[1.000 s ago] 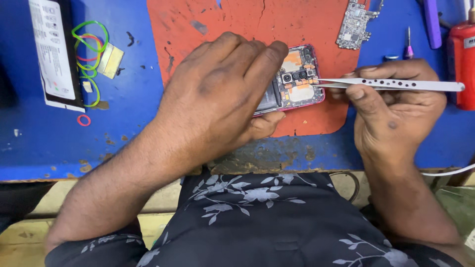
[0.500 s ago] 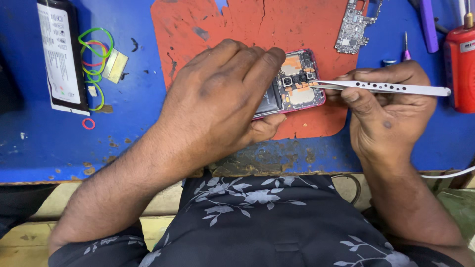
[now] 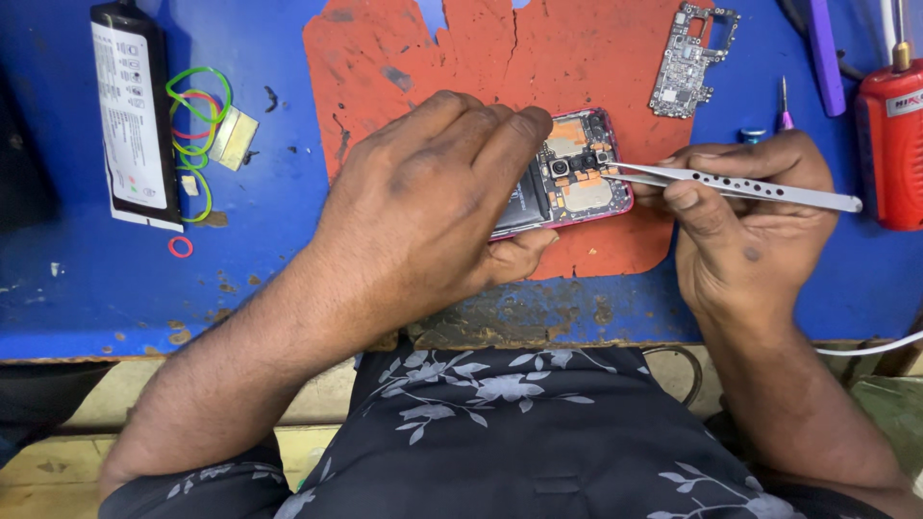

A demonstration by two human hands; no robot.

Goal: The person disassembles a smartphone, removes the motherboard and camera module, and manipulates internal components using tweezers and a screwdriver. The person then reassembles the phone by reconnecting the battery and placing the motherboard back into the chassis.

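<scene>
An opened phone (image 3: 577,173) with a pink frame lies on a worn red mat (image 3: 481,67), its inner boards and camera module showing. My left hand (image 3: 433,202) covers most of the phone and presses it down. My right hand (image 3: 745,207) pinches metal tweezers (image 3: 731,185) with a row of holes. The tweezer tips rest on the phone's upper parts beside the camera.
A loose circuit board (image 3: 692,62) lies at the mat's far right corner. On the blue bench (image 3: 115,288), a black battery pack (image 3: 135,115) and coloured rubber bands (image 3: 197,106) sit at left. A red canister (image 3: 889,144), a small screwdriver (image 3: 784,101) and a purple tool (image 3: 825,53) are at right.
The tweezers have stayed at the phone's top end with only a slight shift. My left hand keeps its hold on the phone.
</scene>
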